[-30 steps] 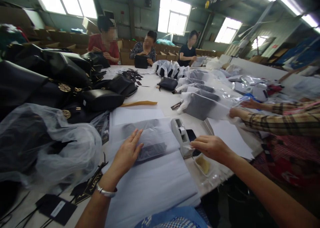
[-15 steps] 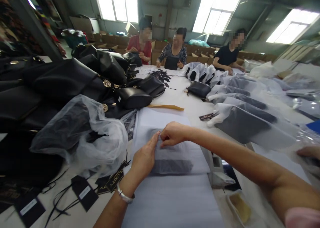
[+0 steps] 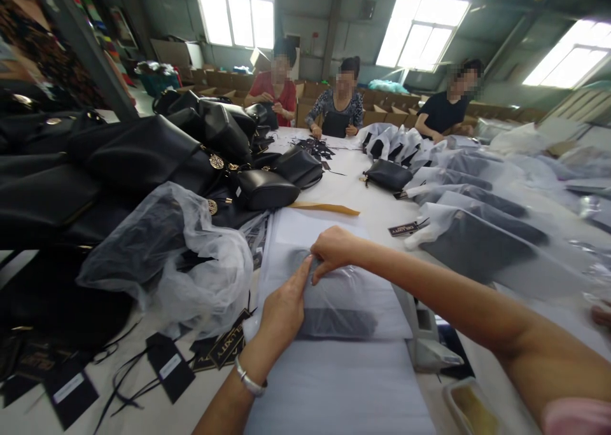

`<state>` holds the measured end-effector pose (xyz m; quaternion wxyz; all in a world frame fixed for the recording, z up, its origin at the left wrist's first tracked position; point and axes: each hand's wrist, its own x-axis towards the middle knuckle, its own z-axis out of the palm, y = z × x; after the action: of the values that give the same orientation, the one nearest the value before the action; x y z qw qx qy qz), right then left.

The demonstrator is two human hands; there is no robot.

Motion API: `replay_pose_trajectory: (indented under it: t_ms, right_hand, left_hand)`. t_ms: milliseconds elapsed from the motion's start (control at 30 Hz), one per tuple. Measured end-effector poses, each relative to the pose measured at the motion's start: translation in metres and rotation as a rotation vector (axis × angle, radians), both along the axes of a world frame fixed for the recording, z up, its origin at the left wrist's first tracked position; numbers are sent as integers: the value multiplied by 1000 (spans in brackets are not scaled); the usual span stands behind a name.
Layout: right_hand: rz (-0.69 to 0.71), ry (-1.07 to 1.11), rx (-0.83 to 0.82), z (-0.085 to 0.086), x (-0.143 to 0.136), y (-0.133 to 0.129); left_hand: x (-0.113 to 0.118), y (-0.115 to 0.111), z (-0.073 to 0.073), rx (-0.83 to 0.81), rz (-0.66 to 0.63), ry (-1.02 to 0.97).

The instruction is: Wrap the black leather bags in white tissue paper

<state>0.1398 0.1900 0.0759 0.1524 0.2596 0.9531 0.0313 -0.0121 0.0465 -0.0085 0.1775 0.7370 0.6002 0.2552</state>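
Note:
A translucent plastic bag (image 3: 341, 289) with a dark item inside lies on a stack of white sheets or bags (image 3: 334, 384) in front of me. My left hand (image 3: 285, 301), with a silver bangle at its wrist, rests on the bag's left side, fingers stretched out. Reaching in from the right, my right hand (image 3: 331, 249) has its fingers curled in a pinch on the bag's upper left part. The fingertips of both hands meet there. What exactly the pinch holds is partly hidden by the fingers.
Black handbags (image 3: 138, 145) are heaped on the left beside a crumpled clear bag (image 3: 205, 282). Black tags (image 3: 169, 366) lie at front left. Wrapped handbags (image 3: 477, 238) line the right. A grey device (image 3: 432, 339) stands beside the stack. Several people work around the table.
The whole view has shifted, so things appear slightly further right and lower. My hands stay together at the same part of the plastic bag, with only small finger movement.

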Motion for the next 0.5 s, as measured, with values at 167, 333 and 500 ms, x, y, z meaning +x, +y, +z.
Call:
replay_pose_trajectory:
  t_ms: [167, 333, 500]
  right_hand:
    - [-387, 219, -26, -4, 38, 1]
    - [-574, 432, 131, -10, 88, -56]
    - [-409, 746, 81, -39, 111, -144]
  left_hand:
    - [-1, -2, 4, 6, 0, -10]
    - [1, 4, 15, 76, -49, -50]
    - [33, 23, 30, 297, -117, 131]
